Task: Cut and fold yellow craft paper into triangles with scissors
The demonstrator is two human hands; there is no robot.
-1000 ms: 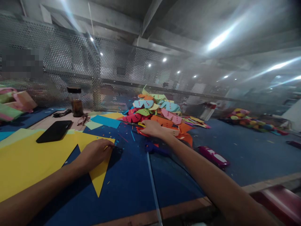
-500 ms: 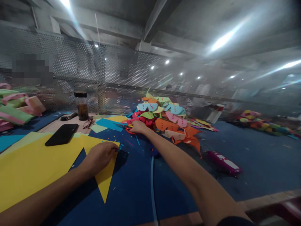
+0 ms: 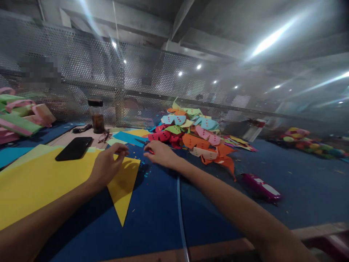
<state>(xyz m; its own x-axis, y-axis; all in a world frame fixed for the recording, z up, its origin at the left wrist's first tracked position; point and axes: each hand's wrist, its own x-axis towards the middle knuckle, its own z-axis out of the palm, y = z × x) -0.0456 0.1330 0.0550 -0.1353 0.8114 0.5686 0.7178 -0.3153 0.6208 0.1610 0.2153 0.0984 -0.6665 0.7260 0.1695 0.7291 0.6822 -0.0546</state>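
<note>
My right hand [image 3: 162, 154] is closed on a pair of scissors [image 3: 140, 141]. Their dark blades point left, and a bit of red handle shows by my fingers. Just left of it, my left hand [image 3: 109, 163] hovers over a yellow paper piece [image 3: 122, 196] that tapers to a point. Its fingers are curved, with the thumb apart and nothing between them. Behind the right hand rises a pile of cut paper shapes [image 3: 199, 136] in orange, pink, blue, green and red, many with rows of dots.
Large yellow sheets [image 3: 49, 185] cover the left side, with a black phone [image 3: 74, 148] on them. A lidded jar [image 3: 96, 116] stands behind. A purple case [image 3: 260, 187] lies to the right, and a pale strip [image 3: 180, 214] runs toward the front edge. A perforated metal screen [image 3: 147, 80] closes the back.
My left hand has lifted off the yellow piece and its fingers have parted. My right hand has drawn back slightly from the pile with the scissors.
</note>
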